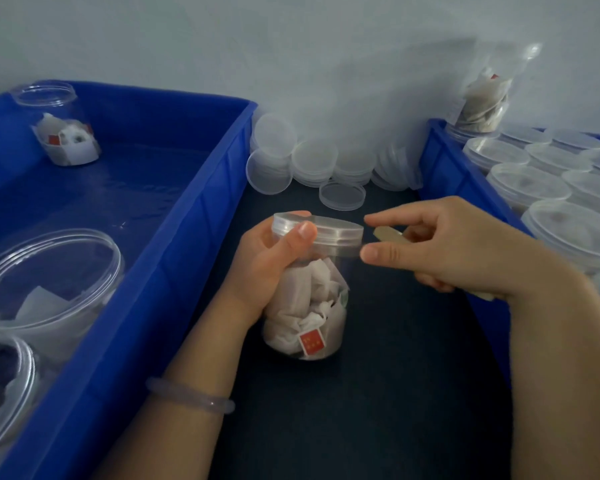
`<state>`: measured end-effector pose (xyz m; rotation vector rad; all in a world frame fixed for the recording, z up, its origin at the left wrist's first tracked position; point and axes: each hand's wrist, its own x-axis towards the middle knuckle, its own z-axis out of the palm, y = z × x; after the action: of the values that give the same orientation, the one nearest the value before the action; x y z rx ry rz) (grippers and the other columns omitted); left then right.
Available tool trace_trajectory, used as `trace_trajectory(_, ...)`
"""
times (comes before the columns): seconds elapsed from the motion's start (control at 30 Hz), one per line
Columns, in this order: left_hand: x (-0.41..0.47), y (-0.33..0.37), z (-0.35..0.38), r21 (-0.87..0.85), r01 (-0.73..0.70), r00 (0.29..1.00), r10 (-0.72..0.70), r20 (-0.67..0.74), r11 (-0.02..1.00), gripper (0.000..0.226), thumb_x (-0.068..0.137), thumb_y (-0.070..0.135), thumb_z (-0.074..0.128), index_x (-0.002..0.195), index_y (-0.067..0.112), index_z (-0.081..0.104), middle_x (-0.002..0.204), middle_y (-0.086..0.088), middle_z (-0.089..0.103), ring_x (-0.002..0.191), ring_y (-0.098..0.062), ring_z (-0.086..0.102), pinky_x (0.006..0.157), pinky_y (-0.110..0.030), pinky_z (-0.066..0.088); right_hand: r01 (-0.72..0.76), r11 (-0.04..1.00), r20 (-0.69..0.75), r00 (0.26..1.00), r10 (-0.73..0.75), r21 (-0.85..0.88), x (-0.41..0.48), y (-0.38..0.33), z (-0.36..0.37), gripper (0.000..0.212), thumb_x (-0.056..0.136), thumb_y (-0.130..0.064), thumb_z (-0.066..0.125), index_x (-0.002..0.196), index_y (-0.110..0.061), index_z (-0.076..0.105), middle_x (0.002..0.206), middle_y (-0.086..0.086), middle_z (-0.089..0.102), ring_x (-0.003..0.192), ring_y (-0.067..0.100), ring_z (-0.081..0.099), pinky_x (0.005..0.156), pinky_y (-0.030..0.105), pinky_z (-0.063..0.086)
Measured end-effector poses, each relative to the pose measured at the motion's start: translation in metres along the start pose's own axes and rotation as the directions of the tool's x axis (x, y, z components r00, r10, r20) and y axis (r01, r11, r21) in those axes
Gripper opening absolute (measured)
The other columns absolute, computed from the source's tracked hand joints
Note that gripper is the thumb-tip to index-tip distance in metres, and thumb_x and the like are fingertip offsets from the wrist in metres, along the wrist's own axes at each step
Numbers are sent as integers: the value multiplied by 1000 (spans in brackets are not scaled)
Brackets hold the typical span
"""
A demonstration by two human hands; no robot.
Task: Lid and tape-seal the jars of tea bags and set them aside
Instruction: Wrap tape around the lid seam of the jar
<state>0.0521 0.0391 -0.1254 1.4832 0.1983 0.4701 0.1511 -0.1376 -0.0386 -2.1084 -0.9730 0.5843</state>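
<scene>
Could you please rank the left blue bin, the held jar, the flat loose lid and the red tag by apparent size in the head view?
1. left blue bin
2. held jar
3. flat loose lid
4. red tag
The lid lies farther from the camera than the jar, so how much smaller it is remains unsure.

No readable text anywhere, red tag (311, 342) inside the near jar (321, 292) bears tiny yellow marks too blurred to read, second red tag (53, 140) in the far left jar (63, 109) likewise illegible
</scene>
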Motion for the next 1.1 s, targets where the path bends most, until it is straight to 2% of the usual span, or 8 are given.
trace_trajectory(0.2, 0, 0, -1, 0, -5, 1000, 5, 2, 1000, 70, 54, 60, 68, 109, 16, 61, 94, -1, 73, 89, -12, 71, 70, -17, 53, 4, 998, -40, 999, -7, -59, -3, -3, -1, 86, 38, -75, 61, 119, -46, 58, 55, -2, 60, 42, 7, 51, 45, 15, 44)
trace_trajectory(0.4, -3, -4, -2, -113, 63, 998, -60, 29, 992, 104, 37, 80, 76, 114, 11, 60, 107, -13, 70, 99, -27, 68, 86, -39, 53, -9, 999, 26, 1000, 9, 35, 6, -2, 11, 59, 41, -73, 63, 96, -51, 60, 68, 1, 67, 44, 5, 50, 44, 16, 44)
trace_trajectory(0.67, -5, -5, -5, -219, 162, 975, -122, 186, 962, 123, 33, 77, 79, 127, 3, 52, 120, -20, 64, 104, -28, 65, 85, -35, 56, -62, 983, 163, 986, 34, 174, 12, 3, 20, 55, 45, -70, 65, 95, -47, 67, 60, -14, 63, 44, 2, 44, 41, 16, 38)
trace_trajectory(0.73, -6, -1, -2, -137, 133, 982, -112, 152, 982, 118, 34, 78, 76, 127, 9, 53, 121, -15, 65, 106, -22, 66, 86, -31, 56, -67, 981, 137, 990, 42, 180, 12, 5, 19, 63, 46, -70, 66, 102, -43, 68, 61, -11, 60, 45, 4, 44, 42, 17, 38)
trace_trajectory(0.83, -3, 3, 0, 108, -35, 995, 44, -85, 994, 76, 56, 71, 67, 114, 24, 58, 107, 4, 66, 92, 3, 65, 74, -17, 54, -51, 990, 58, 997, 44, 128, 12, 5, 17, 65, 46, -73, 62, 102, -40, 67, 61, -9, 60, 43, 3, 45, 41, 17, 38)
trace_trajectory(0.9, -1, 7, 1, 188, -50, 988, 77, -134, 981, 54, 64, 68, 55, 104, 33, 60, 92, 21, 66, 83, 14, 61, 65, -7, 49, -43, 996, -15, 999, 45, 82, 12, 2, 18, 66, 45, -77, 58, 98, -39, 67, 62, -6, 59, 42, 4, 45, 40, 18, 39)
trace_trajectory(1.03, -2, 6, 7, 271, 11, 990, 27, -136, 963, 95, 49, 87, 60, 129, 36, 43, 102, 29, 54, 86, 26, 53, 67, -8, 45, -3, 998, -30, 1000, 2, -60, 14, -7, 27, 67, 52, -78, 62, 101, -32, 62, 65, -12, 61, 45, 0, 54, 42, 16, 40)
trace_trajectory(1.1, -2, 3, 8, 209, 1, 981, 39, -189, 978, 89, 42, 84, 62, 114, 31, 55, 96, 19, 64, 86, 13, 61, 69, -13, 46, -6, 991, 43, 999, 12, -137, 14, -10, 27, 55, 69, -53, 73, 115, -32, 53, 84, -9, 62, 56, 5, 63, 47, 17, 48)
